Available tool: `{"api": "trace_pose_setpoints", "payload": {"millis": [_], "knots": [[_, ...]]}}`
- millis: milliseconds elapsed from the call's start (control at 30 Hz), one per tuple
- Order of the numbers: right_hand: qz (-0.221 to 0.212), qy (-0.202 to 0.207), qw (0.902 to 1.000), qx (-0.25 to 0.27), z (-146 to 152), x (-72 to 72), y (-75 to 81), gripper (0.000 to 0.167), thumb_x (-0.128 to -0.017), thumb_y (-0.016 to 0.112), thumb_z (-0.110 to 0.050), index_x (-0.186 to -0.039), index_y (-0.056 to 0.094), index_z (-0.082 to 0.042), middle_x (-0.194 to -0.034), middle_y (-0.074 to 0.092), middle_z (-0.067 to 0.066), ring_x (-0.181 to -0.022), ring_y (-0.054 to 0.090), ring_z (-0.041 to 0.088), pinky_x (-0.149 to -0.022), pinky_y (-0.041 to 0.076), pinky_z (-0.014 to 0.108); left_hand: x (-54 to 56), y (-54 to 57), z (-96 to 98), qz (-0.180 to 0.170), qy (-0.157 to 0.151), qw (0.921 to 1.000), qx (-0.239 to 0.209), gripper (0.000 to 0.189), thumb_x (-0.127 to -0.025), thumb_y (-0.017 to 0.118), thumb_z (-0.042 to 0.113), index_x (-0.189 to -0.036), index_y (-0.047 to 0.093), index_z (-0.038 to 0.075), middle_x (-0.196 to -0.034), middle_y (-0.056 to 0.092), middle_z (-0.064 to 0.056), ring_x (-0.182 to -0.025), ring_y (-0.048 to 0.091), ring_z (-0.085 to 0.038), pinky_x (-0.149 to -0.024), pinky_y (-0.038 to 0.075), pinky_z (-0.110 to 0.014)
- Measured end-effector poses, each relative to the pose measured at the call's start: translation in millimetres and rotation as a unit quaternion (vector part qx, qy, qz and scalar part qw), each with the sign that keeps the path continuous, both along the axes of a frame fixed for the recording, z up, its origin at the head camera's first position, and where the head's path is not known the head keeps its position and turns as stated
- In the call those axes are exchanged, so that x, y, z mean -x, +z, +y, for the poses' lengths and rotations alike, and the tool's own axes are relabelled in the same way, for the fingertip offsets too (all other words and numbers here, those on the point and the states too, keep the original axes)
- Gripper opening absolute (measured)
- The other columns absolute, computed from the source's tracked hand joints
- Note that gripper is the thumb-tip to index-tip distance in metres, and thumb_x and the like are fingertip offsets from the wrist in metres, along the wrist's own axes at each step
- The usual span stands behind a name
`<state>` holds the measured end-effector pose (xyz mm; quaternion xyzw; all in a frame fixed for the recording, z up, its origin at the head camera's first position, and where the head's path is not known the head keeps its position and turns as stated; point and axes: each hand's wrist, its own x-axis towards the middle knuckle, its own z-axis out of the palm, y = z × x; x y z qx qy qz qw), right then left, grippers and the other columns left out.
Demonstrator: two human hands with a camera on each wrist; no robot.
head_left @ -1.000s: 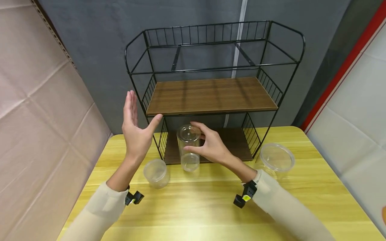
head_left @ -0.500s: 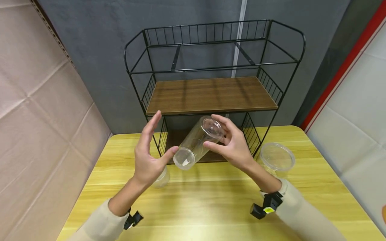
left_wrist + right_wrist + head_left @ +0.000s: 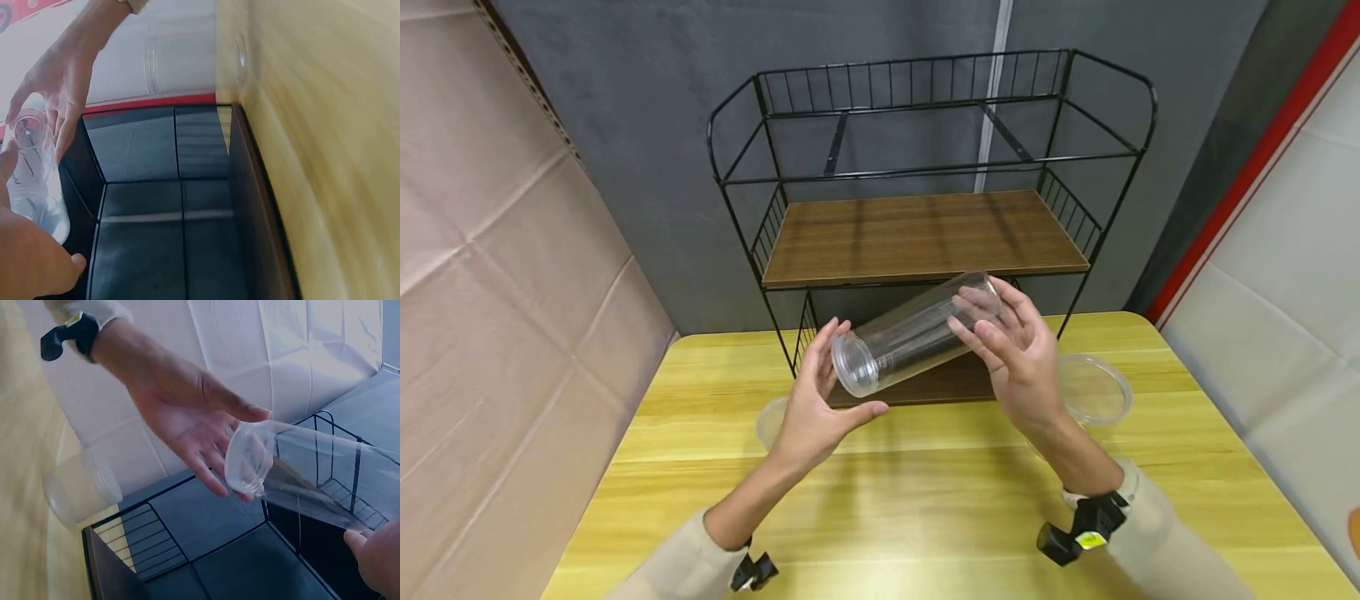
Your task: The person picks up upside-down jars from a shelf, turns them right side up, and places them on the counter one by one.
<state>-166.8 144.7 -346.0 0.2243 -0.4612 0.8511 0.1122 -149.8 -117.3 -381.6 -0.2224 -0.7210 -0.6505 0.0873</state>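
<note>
A tall clear plastic jar (image 3: 913,337) hangs tilted in front of the rack, its lidded end (image 3: 854,365) low on the left. My right hand (image 3: 1026,371) grips the base end, fingers behind and thumb in front. At the lidded end, my left hand (image 3: 816,417) is spread with straight fingers, its fingertips right by the lid's edge and the thumb held apart below. In the right wrist view the left hand (image 3: 181,419) reaches around the milky lid (image 3: 250,459).
A black wire rack (image 3: 925,173) with brown wooden shelves (image 3: 925,237) stands at the back of the table (image 3: 910,500). A short clear tub (image 3: 771,422) sits partly behind my left hand. Another wide clear jar (image 3: 1096,390) stands at the right, partly behind my right wrist.
My right hand has lifted the tall jar off the table, moved it right and tipped it towards horizontal. My left hand has come in from the left to its lidded end.
</note>
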Motion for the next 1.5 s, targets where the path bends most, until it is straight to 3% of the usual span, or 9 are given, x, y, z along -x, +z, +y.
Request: {"api": "trace_pose_setpoints", "payload": {"millis": [167, 367, 500, 733, 967, 1133, 1233, 1333, 1500], "knots": [[-0.026, 0.015, 0.9989, 0.035, 0, -2.7, -7.3, 0.059, -0.103, 0.057, -0.003, -0.156, 0.033, 0.002, -0.144, 0.054, 0.023, -0.138, 0.055, 0.038, -0.112, 0.053, 0.047, 1.9, -8.5, 18.0, -0.031, -0.058, 0.9858, -0.154, 0.122, -0.074, 0.098, 0.033, -0.167, 0.02, 0.017, -0.167, 0.038, -0.014, -0.156, 0.037, -0.026, -0.125, 0.036, -0.033], [-0.028, 0.026, 0.9974, 0.06, -4, -5.5, -16.2, 0.057, -0.103, 0.062, -0.009, -0.152, 0.036, 0.002, -0.142, 0.054, 0.018, -0.133, 0.057, 0.031, -0.111, 0.054, 0.046, 4.4, -11.1, 35.2, 0.011, -0.078, 0.9599, -0.269, 0.107, -0.075, 0.099, 0.02, -0.158, 0.032, 0.007, -0.16, 0.039, -0.03, -0.149, 0.047, -0.033, -0.122, 0.041, -0.046], [-0.034, 0.041, 0.9969, 0.058, -3, -5.7, -19.5, 0.054, -0.104, 0.063, -0.012, -0.15, 0.037, -0.001, -0.141, 0.054, 0.021, -0.133, 0.058, 0.033, -0.112, 0.053, 0.046, 3.9, -8.6, 38.4, 0.03, -0.081, 0.95, -0.3, 0.101, -0.075, 0.098, 0.014, -0.153, 0.034, 0.003, -0.156, 0.046, -0.024, -0.146, 0.05, -0.033, -0.12, 0.043, -0.046], [-0.054, 0.056, 0.9966, 0.027, 3, -7.4, -26.2, 0.046, -0.103, 0.061, -0.008, -0.145, 0.046, 0.004, -0.138, 0.06, 0.02, -0.129, 0.062, 0.032, -0.113, 0.052, 0.047, 4.1, 2.1, 33.8, 0.066, -0.076, 0.9442, -0.314, 0.1, -0.076, 0.098, 0.016, -0.151, 0.035, 0.001, -0.15, 0.051, -0.02, -0.145, 0.052, -0.034, -0.119, 0.043, -0.049], [-0.029, 0.009, 0.9937, -0.108, 13, -10.0, -31.1, 0.058, -0.101, 0.055, 0.008, -0.156, 0.037, 0.008, -0.147, 0.056, 0.025, -0.132, 0.063, 0.025, -0.112, 0.052, 0.038, 4.1, 14.7, 26.6, 0.076, -0.081, 0.9392, -0.325, 0.095, -0.074, 0.099, 0.012, -0.148, 0.04, 0.003, -0.146, 0.054, -0.019, -0.143, 0.052, -0.035, -0.12, 0.041, -0.052], [0.021, -0.067, 0.9601, -0.271, 19, -14.7, -31.8, 0.076, -0.094, 0.069, 0.013, -0.162, 0.036, 0.001, -0.157, 0.047, 0.025, -0.138, 0.057, 0.016, -0.112, 0.05, 0.026, 4.4, 20.2, 17.8, 0.078, -0.106, 0.9446, -0.301, 0.092, -0.076, 0.097, 0.007, -0.149, 0.042, 0.004, -0.146, 0.054, -0.02, -0.143, 0.052, -0.036, -0.122, 0.038, -0.052], [0.069, -0.106, 0.9333, -0.336, 22, -16.9, -29.7, 0.088, -0.087, 0.077, 0.014, -0.163, 0.037, -0.005, -0.16, 0.046, 0.021, -0.144, 0.051, 0.017, -0.115, 0.047, 0.025, 4.2, 21.8, 12.2, 0.077, -0.107, 0.9593, -0.249, 0.092, -0.078, 0.097, 0.013, -0.151, 0.042, 0.004, -0.147, 0.056, -0.02, -0.143, 0.054, -0.035, -0.118, 0.047, -0.043], [0.113, -0.146, 0.9084, -0.375, 28, -18.8, -24.6, 0.096, -0.081, 0.083, 0.016, -0.163, 0.038, -0.007, -0.16, 0.047, 0.017, -0.148, 0.047, 0.02, -0.117, 0.046, 0.027, 3.9, 22.5, 8.0, 0.069, -0.102, 0.9731, -0.195, 0.095, -0.079, 0.097, 0.02, -0.154, 0.04, 0.003, -0.148, 0.057, -0.02, -0.142, 0.054, -0.035, -0.112, 0.053, -0.033], [0.138, -0.213, 0.8824, -0.396, 43, -22.5, -10.0, 0.105, -0.071, 0.088, 0.02, -0.161, 0.042, -0.004, -0.16, 0.049, 0.012, -0.149, 0.047, 0.019, -0.117, 0.045, 0.025, 4.1, 22.3, 2.5, 0.022, -0.086, 0.9862, -0.14, 0.103, -0.076, 0.099, 0.024, -0.157, 0.039, 0.002, -0.15, 0.053, -0.016, -0.137, 0.053, -0.032, -0.105, 0.057, -0.03]]}}
